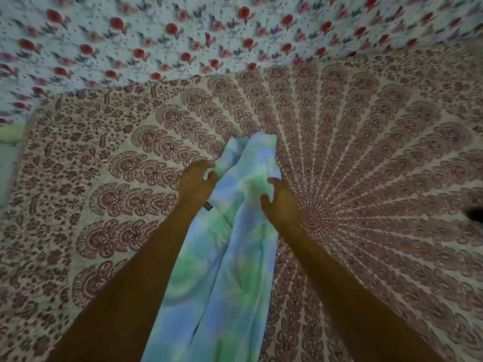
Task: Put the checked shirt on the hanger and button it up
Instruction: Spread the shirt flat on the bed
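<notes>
A long bunched garment (224,257) in pale blue and green blotches lies lengthwise on the bed, running from the bottom of the view to the middle. No check pattern shows in this blurred frame, and no hanger is in view. A small dark label (207,205) sits at its left edge. My left hand (196,184) hovers at the cloth's left edge, fingers loosely curled and spread, gripping nothing. My right hand (281,199) is at the right edge, fingers likewise spread over the fabric and holding nothing.
The bed is covered with a maroon-and-cream mandala sheet (366,152). A white cloth with red roses (183,35) spans the far side. A dark object (474,214) pokes in at the right edge, and something green (10,131) lies at the far left.
</notes>
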Motion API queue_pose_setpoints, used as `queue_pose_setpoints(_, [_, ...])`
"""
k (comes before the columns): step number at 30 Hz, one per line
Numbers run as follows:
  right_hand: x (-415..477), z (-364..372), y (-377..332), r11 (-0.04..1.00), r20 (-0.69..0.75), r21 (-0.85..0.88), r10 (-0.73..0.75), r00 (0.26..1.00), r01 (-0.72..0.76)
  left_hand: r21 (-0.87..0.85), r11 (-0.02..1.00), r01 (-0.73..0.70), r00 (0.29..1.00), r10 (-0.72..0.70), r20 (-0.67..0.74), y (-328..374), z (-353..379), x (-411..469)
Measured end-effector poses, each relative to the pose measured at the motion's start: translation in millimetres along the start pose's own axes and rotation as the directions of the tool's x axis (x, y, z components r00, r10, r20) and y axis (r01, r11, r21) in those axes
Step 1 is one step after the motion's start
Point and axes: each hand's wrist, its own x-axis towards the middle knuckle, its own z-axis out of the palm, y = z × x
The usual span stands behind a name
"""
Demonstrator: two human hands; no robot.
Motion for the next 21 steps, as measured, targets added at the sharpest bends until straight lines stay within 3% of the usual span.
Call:
queue_pose_setpoints(3, [29, 18, 13, 0.995, -0.095, -0.044, 0.081, 0.992, -0.085, 0.093, 0.991, 0.092, 0.995, -0.095, 0.023, -14, 21, 31])
queue_pose_setpoints(6, [42, 38, 24, 0.974, -0.097, 0.055, 0.225, 0.970, -0.220, 0.121, 0.976, 0.180, 0.980, -0.188, 0.065, -25, 39, 50])
queue_pose_setpoints(11, [55, 48, 36, 0.962, -0.119, 0.034, 0.272, 0.955, -0.270, 0.047, 0.985, 0.164, 0.977, -0.169, 0.128, -30, 51, 58])
queue_pose_setpoints(14, [53, 40, 39, 0.951, -0.132, 0.165, 0.285, 0.949, -0.262, 0.038, 0.987, 0.154, 0.976, -0.158, 0.149, -23, 44, 55])
queue_pose_setpoints(21, [23, -22, 14, 0.820, -0.184, 0.526, 0.367, 0.912, -0.225, -0.391, 0.890, 0.234, 0.971, -0.195, 0.138, 22, -15, 25])
